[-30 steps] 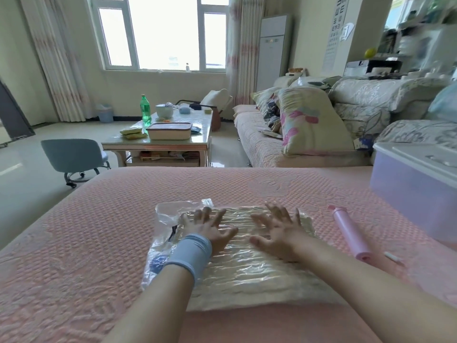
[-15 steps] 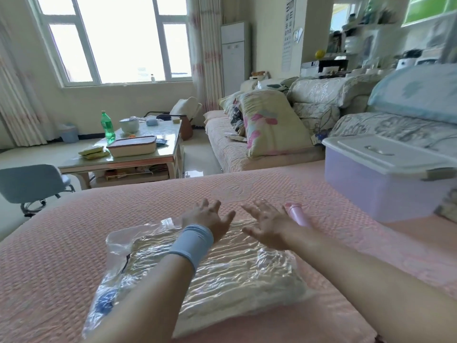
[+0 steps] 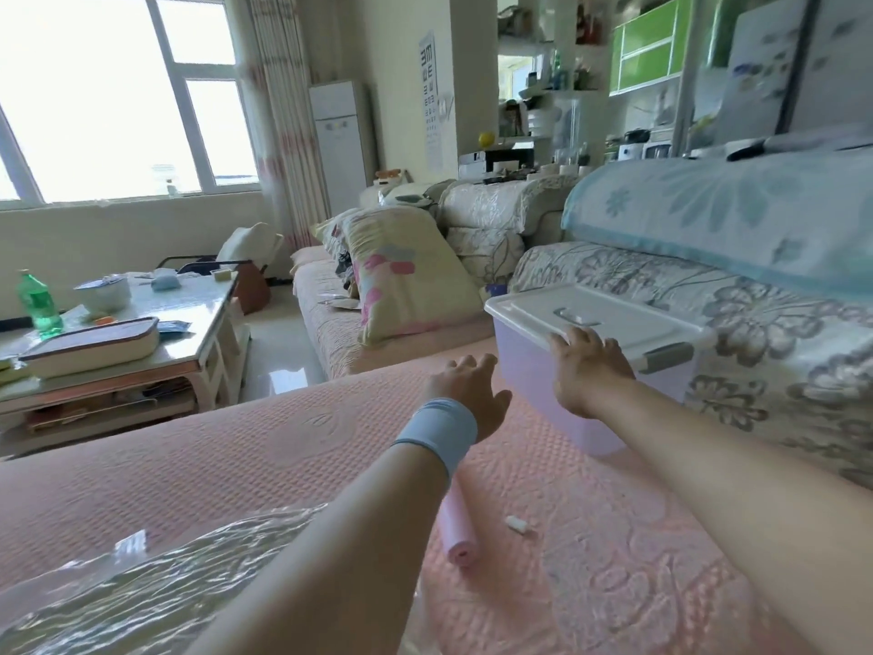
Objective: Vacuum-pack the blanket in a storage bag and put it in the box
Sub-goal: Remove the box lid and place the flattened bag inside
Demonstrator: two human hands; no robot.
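Clear crinkled storage bag (image 3: 156, 593) holding the flattened blanket lies on the pink bed (image 3: 236, 456), bottom left. Right hand (image 3: 586, 371), fingers spread, touches the white lid (image 3: 623, 319) edge of the lilac plastic box (image 3: 526, 366). Left hand (image 3: 467, 394) hovers beside the box, fingers loose and apart, empty.

The only view comes from a wide-angle camera on the person's head, looking forward and down over the pink bed cover (image 3: 236, 456) from its near edge, angled to the right toward the box (image 3: 529, 375) at the cover's far right edge. The left hand (image 3: 472, 394) and right hand (image 3: 586, 371) sit mid-frame, close; the storage bag (image 3: 141, 598) is cut by the lower left corner of the frame.
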